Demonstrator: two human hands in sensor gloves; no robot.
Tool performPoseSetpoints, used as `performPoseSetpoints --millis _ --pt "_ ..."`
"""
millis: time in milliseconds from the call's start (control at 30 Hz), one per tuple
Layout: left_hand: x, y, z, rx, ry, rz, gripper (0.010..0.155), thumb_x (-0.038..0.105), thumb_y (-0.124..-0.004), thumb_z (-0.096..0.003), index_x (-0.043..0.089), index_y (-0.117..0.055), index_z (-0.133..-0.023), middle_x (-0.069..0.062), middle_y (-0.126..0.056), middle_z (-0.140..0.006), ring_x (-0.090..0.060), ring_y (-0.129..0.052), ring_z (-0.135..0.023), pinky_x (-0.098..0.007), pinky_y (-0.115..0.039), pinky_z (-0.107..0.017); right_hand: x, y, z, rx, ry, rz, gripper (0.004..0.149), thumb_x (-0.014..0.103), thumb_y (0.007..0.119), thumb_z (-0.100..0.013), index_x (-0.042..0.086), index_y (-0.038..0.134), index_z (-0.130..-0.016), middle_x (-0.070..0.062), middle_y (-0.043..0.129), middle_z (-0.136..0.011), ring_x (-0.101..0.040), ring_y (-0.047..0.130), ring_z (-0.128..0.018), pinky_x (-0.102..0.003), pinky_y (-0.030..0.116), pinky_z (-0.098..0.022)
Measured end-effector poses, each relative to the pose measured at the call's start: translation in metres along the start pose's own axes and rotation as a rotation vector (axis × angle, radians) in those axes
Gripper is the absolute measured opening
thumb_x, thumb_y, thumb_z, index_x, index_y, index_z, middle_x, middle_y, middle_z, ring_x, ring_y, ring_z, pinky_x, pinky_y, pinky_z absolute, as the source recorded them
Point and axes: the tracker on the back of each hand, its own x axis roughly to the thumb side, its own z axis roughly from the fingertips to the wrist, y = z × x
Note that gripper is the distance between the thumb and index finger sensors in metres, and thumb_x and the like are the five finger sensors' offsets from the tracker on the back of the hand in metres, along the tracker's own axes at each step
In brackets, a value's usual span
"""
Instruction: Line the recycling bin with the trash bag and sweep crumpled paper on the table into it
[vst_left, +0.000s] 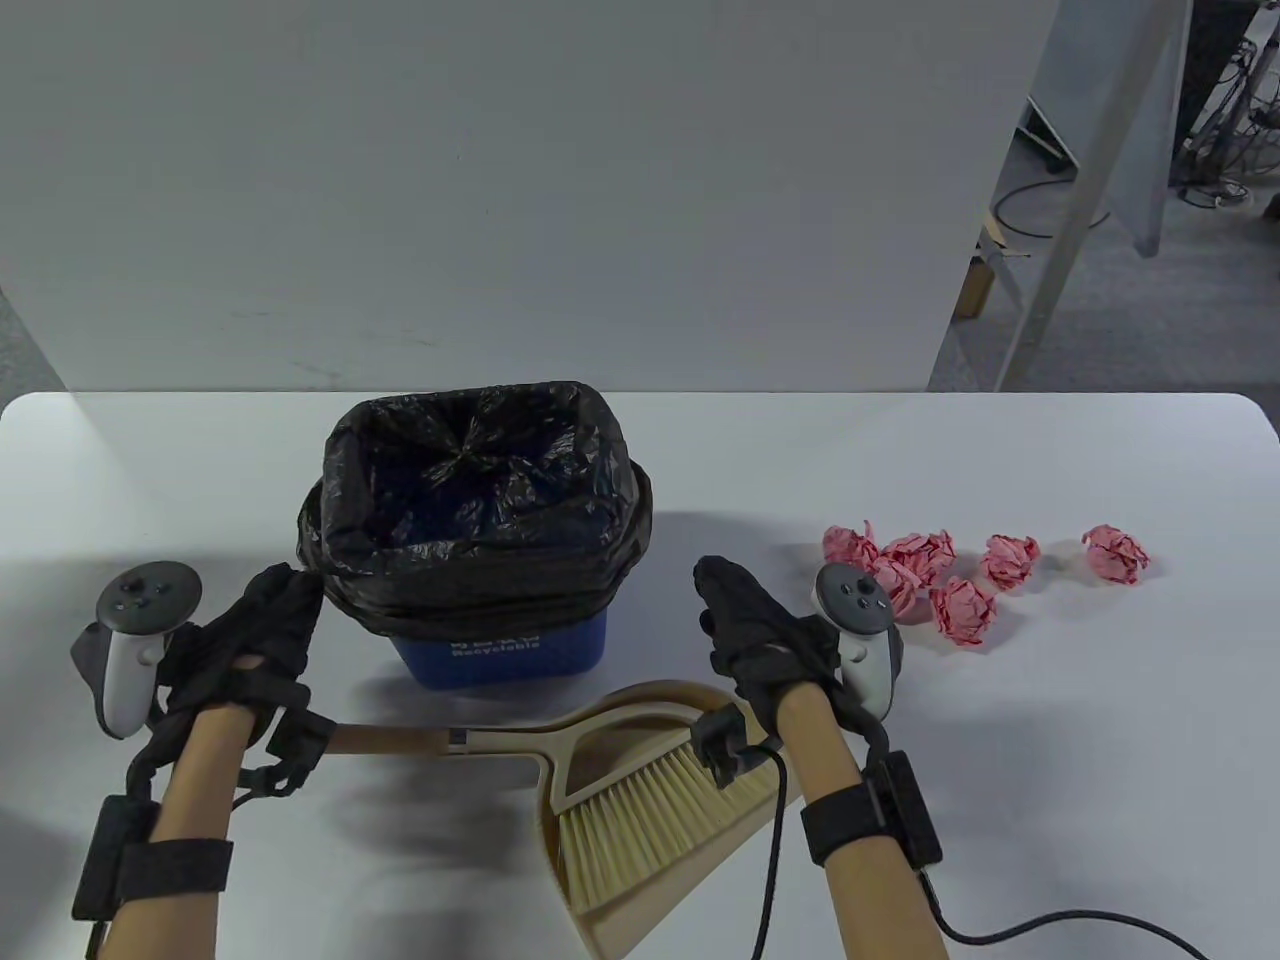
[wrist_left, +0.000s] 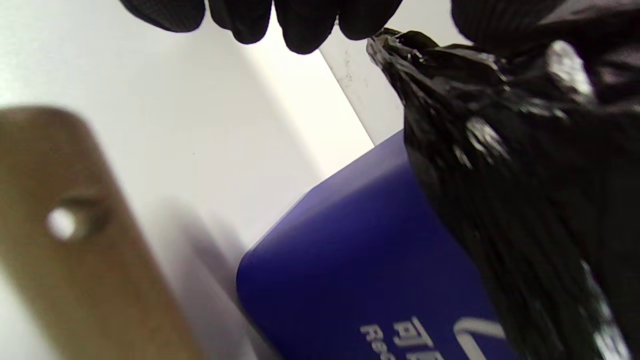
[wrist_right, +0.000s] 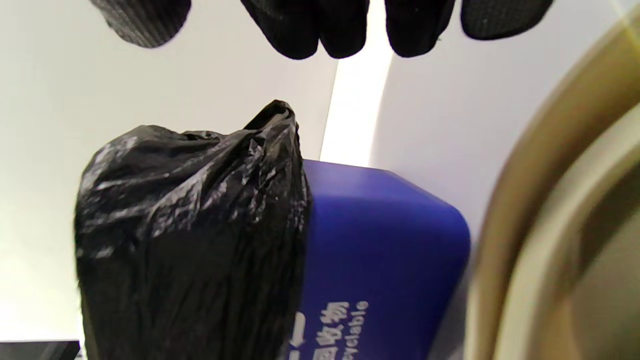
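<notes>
A blue recycling bin (vst_left: 500, 655) stands left of centre, lined with a black trash bag (vst_left: 470, 480) folded over its rim. Several pink crumpled paper balls (vst_left: 920, 565) lie on the table to its right. My left hand (vst_left: 268, 622) is at the bin's front left corner, fingers relaxed, fingertips (wrist_left: 305, 25) against the bag's hanging edge (wrist_left: 525, 175). My right hand (vst_left: 752, 622) hovers right of the bin, holding nothing, its fingers (wrist_right: 345, 27) apart from the bag (wrist_right: 190, 225) and bin (wrist_right: 385, 240).
A tan dustpan (vst_left: 640, 695) lies at the table's front with a brush (vst_left: 640, 815) on it. The brush handle (vst_left: 400, 740) runs left under my left wrist. A white wall panel stands behind the table. A cable trails from my right wrist.
</notes>
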Motion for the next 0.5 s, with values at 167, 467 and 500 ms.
performPoseSetpoints --millis 167,467,500 --pt "0.0 -0.018 0.031 0.035 -0.047 -0.028 0.075 0.058 -0.058 -0.0612 0.014 -0.041 -0.12 -0.022 -0.043 -0.125 -0.058 -0.044 -0.11 -0.074 -0.052 -0.071 -0.015 0.003 0.028 -0.09 -0.117 0.142 0.072 0.054 0.051 -0.062 0.006 0.037 -0.114 -0.026 0.031 -0.122 -0.064 0.035 -0.099 -0.078 0.041 -0.063" --pt "-0.002 -0.053 0.048 0.036 -0.164 -0.371 0.073 0.06 -0.06 -0.0591 0.019 -0.051 -0.118 -0.016 -0.05 -0.125 -0.056 -0.042 -0.113 -0.084 -0.036 -0.068 -0.022 0.01 0.038 -0.144 -0.251 0.439 0.074 0.055 0.051 -0.061 0.006 0.035 -0.115 -0.026 0.027 -0.122 -0.064 0.027 -0.099 -0.079 0.035 -0.062" --pt "-0.002 -0.055 0.047 0.035 -0.18 -0.431 0.072 0.06 -0.061 -0.058 0.019 -0.056 -0.117 -0.015 -0.056 -0.124 -0.055 -0.047 -0.113 -0.085 -0.036 -0.067 -0.022 0.012 0.038 -0.143 -0.262 0.451 0.074 0.054 0.053 -0.061 0.006 0.036 -0.115 -0.026 0.028 -0.122 -0.064 0.027 -0.099 -0.08 0.034 -0.062"
